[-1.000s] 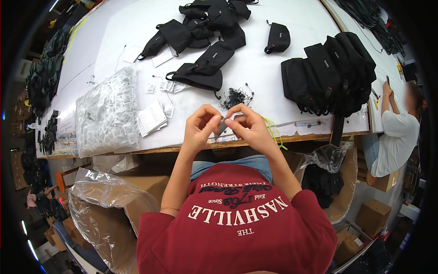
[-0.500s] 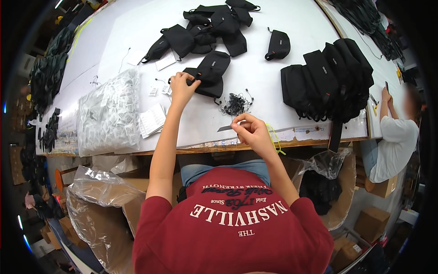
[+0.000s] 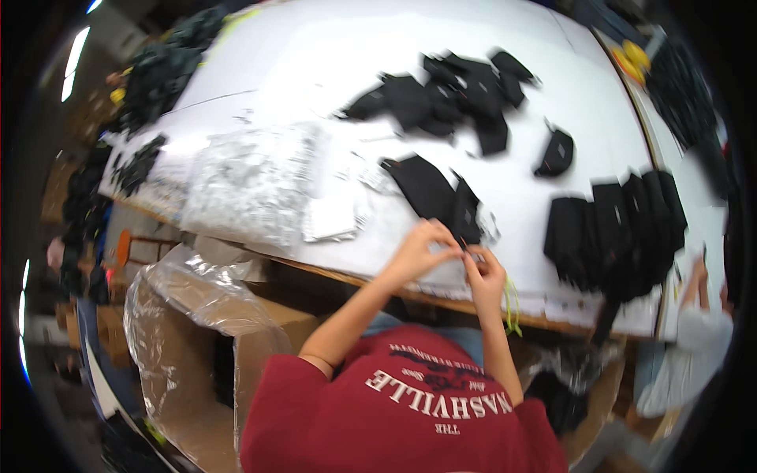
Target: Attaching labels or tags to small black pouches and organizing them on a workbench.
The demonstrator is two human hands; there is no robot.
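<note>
The black pouch (image 3: 426, 189) is being kept on the white table (image 3: 371, 260), near its front edge, w/ its lower end being brought right up to the fingertips. By the L hand (image 3: 427, 251), thumb & fingertips are being pinched tog. on a small dark bit (image 3: 464, 245) at that end; whether a zip pull, loop or cord is being held can't be told b/c of blur. By the R hand (image 3: 486, 276), fingertips are being bunched at the same spot, but what's being gripped btwn them, if anything, can't be told.

As to handling, the pouch is prob. being made of light, soft fabric: easily lifted, sagging when unsupported, not v. fragile, prob. not slippery. A hold is being best offered by the body edge nr the worked end, so folds aren't being dragged about. The small dark bit is looking fiddly & easily lost, so a fingertip pinch is being called for, not a full fist.
</note>
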